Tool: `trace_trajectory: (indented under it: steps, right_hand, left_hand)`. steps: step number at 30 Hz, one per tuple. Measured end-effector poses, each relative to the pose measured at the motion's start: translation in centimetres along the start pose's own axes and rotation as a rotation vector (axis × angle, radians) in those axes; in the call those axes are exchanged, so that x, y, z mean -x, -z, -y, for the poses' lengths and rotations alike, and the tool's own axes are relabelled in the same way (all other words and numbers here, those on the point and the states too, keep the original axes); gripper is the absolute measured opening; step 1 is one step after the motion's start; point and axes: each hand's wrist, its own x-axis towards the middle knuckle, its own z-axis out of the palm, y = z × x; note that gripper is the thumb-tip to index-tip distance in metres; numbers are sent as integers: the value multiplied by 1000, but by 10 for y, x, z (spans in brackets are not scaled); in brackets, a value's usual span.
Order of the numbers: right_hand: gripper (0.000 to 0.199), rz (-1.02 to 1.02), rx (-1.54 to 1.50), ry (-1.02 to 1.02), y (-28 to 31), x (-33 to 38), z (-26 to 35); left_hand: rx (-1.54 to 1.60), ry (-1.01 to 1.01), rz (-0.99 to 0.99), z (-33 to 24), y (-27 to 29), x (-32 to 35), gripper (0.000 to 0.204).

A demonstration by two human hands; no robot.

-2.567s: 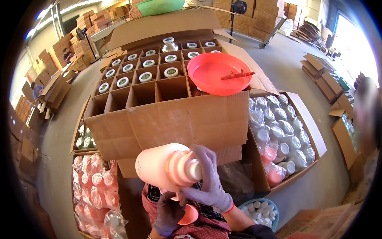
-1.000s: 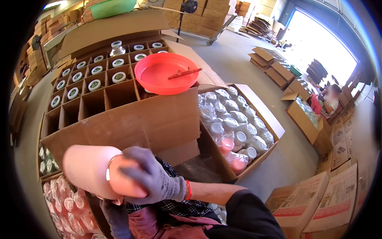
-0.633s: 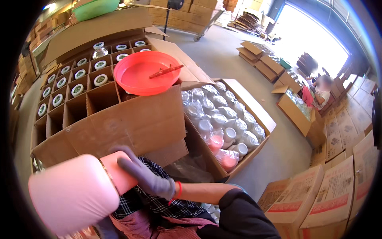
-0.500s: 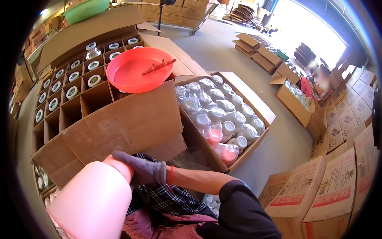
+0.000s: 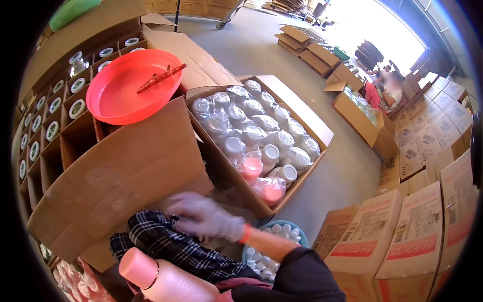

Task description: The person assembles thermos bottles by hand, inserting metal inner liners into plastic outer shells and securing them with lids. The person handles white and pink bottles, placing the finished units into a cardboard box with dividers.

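Observation:
A pink bottle [image 5: 171, 284] with a pink cap [image 5: 137, 267] and a thin metal ring lies tilted at the lower edge, over my lap. My right hand [image 5: 209, 216], in a pale glove with a red band at the wrist, hangs above my knee in black-and-white checked cloth [image 5: 176, 241]. Motion smears its fingers, so I cannot tell whether it is open or closed. It is apart from the bottle. My left hand is out of view. Right of my knee stands a blue basin [image 5: 302, 237] of small white caps.
Ahead, an open carton [image 5: 302, 171] holds several plastic-wrapped bottles. A divided carton [image 5: 121, 156] of lidded jars carries a red basin [image 5: 115, 95] with a dark red stick [image 5: 161, 78]. Stacked cartons [image 5: 362, 236] fill the right. Another person [image 5: 390, 93] sits farther off.
The bottle has come down from the left foreground onto my lap. My right hand has let go of its cap and moved right. The view has shifted right.

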Motion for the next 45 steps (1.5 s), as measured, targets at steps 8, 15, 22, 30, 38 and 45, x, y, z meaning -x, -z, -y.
trace_trajectory:
  steps: [8,15,22,30,38,45]
  right_hand:
    - [74,-676,1337,-1357,303,222,-225]
    - [77,-449,1287,-1816,332,275,-219]
    - [33,-1004,1082,-1491,334,300,-243]
    - [25,-966,-154,-655,261,230,-157]
    - [31,-128,-1122,-339,64,-12,28]
    - [33,-5,-1475,-225,-18,-193,88]
  left_hand:
    - [221,250,-203,-48,-2,-63,65]
    - [192,216,-214,-68,4,-128,66]
    - [184,168,-245,-77,7,-150,67]
    - [242,16,-287,-72,6,-177,69]
    - [338,-208,-415,-62,20,-204,70]
    - [647,-389,-349,-46,54,-204,81]
